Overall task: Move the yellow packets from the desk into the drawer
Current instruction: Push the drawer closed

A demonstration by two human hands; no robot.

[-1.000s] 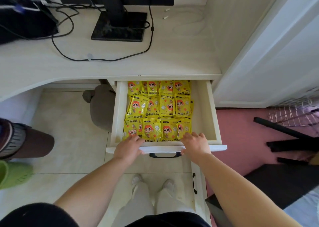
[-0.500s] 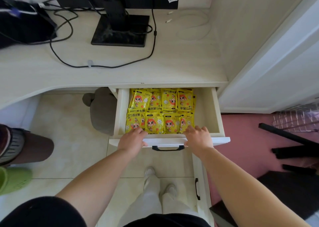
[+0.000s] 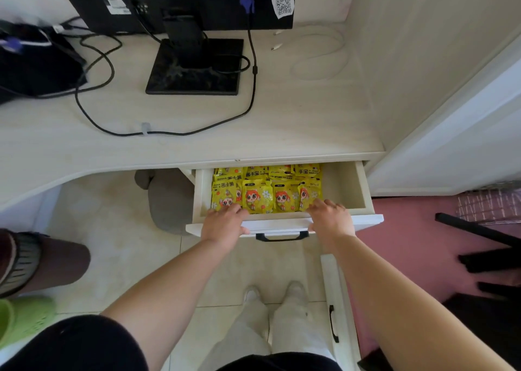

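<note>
Several yellow packets (image 3: 265,193) with an orange cartoon figure lie packed in rows inside the white drawer (image 3: 363,190), which stands partly open under the desk (image 3: 197,133). My left hand (image 3: 224,224) rests on the drawer's front edge at the left, fingers over the rim and touching the front packets. My right hand (image 3: 331,217) rests on the same edge at the right, fingers spread over the rim. Neither hand holds a packet. No yellow packet shows on the desk top.
A black monitor stand (image 3: 194,66), black cables (image 3: 158,132) and a black bag (image 3: 33,63) sit on the desk. A white cable (image 3: 318,60) lies at the back right. A second lower drawer handle (image 3: 332,324), a grey object (image 3: 166,198) under the desk and a black chair base (image 3: 479,243) surround me.
The drawer has slid inward under the desk with both hands on its front edge; fewer rows of packets show now.
</note>
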